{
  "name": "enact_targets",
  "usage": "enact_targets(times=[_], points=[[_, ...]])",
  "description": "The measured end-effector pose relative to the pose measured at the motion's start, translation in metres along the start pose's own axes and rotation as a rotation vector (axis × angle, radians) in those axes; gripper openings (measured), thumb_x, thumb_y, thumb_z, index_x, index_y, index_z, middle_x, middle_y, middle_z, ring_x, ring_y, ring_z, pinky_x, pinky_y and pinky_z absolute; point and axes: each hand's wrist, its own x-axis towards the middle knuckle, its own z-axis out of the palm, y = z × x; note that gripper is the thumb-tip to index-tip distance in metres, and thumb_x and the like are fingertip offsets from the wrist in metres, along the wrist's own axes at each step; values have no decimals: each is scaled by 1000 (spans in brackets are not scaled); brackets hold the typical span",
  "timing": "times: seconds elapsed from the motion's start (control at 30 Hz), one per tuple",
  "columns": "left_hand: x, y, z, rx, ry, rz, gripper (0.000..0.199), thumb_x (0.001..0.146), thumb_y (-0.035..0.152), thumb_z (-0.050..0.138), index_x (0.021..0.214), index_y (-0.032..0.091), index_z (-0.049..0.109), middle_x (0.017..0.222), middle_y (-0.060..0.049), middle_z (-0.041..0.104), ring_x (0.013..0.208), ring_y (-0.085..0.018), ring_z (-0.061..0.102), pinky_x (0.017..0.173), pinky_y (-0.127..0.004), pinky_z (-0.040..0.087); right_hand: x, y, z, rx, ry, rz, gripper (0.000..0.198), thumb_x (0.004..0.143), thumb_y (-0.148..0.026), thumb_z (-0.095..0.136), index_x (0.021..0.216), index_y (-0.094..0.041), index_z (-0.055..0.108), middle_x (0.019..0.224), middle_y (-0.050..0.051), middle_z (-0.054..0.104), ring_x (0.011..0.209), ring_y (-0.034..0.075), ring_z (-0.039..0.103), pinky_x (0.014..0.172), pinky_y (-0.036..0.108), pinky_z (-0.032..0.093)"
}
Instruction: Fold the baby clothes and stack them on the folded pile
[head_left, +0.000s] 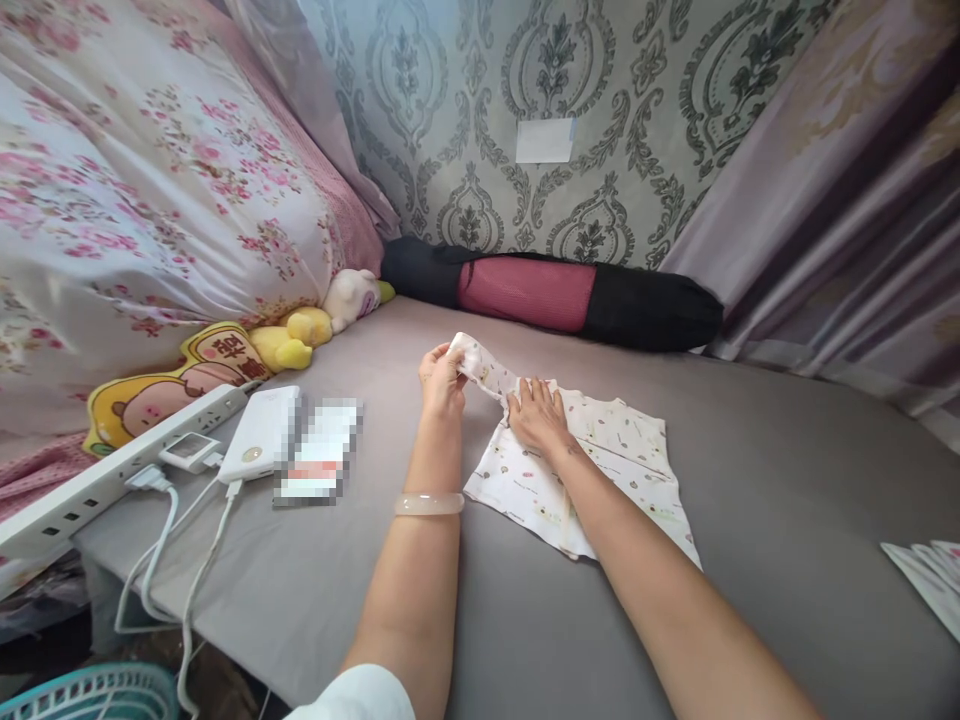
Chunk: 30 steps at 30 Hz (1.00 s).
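Note:
A small white baby shirt (622,450) with a scattered coloured print lies spread on the grey bed sheet (757,450). One sleeve (487,372) is raised off the sheet at its far-left end, pinched in the fingers of my left hand (442,378). My right hand (538,415) rests palm down on the shirt near the base of that sleeve, its fingers stretched out. A pale bangle (429,504) circles my left forearm. My right forearm hides part of the shirt's lower front.
To the left are a white power strip (120,465), a power bank (259,435) with cables and a blurred phone (319,450). Plush toys (292,335) line the floral curtain. A black and red bag (525,290) lies along the wall. White packets (930,575) sit at the right edge.

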Motion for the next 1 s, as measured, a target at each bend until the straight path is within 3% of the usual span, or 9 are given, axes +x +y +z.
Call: enact_targets(times=[0.17,0.37,0.47,0.57,0.63,0.8,0.9,1.0], points=[[-9,-5,14,-59,-107,19,30,60,6,63,87,16,54,70,3,60,60,-9,58,64,-24,47,-3,-1,5,-6,65,-11,66,99,-49,18,151,-10,29,158,15,24,147,26,16,118,44,6],[-31,-13,32,105,-181,55,29,63,11,61,91,17,55,72,3,58,62,-10,56,64,-24,45,3,4,-5,122,-22,-25,62,99,-44,26,151,-10,31,159,15,23,147,26,15,118,45,8],[-39,-17,37,189,-208,120,24,66,13,60,89,17,55,75,2,58,65,-10,56,63,-22,44,3,18,-17,353,70,-5,52,96,-30,36,143,-12,43,153,13,37,143,22,29,117,36,19],[-44,-21,40,252,-239,136,24,68,15,60,91,17,55,77,1,59,64,-9,55,60,-20,43,-4,39,-33,752,218,189,38,91,-25,44,124,-14,60,134,12,59,128,21,49,110,33,34],[-48,-27,43,275,-275,111,25,69,16,60,93,18,55,78,1,59,60,-8,52,55,-19,41,-13,53,-44,972,241,329,29,91,-25,45,111,-15,64,117,11,68,112,21,61,99,33,45],[-66,-52,53,377,-406,84,33,73,28,68,101,18,56,78,0,59,53,-7,49,49,-19,37,-35,80,-59,1426,160,525,24,96,-25,38,101,-13,58,94,12,71,75,14,69,72,27,56],[-74,-66,53,426,-537,3,50,71,38,77,110,17,55,97,-8,65,70,-13,62,61,-23,46,-40,87,-58,1614,71,608,33,100,-34,31,103,-12,56,90,14,70,73,16,69,70,29,57],[-68,-68,46,448,-524,-19,50,75,44,75,111,16,54,113,-15,63,93,-20,67,77,-27,50,-39,89,-56,1666,6,630,44,102,-43,21,110,-14,54,96,14,71,82,19,69,72,35,58]])
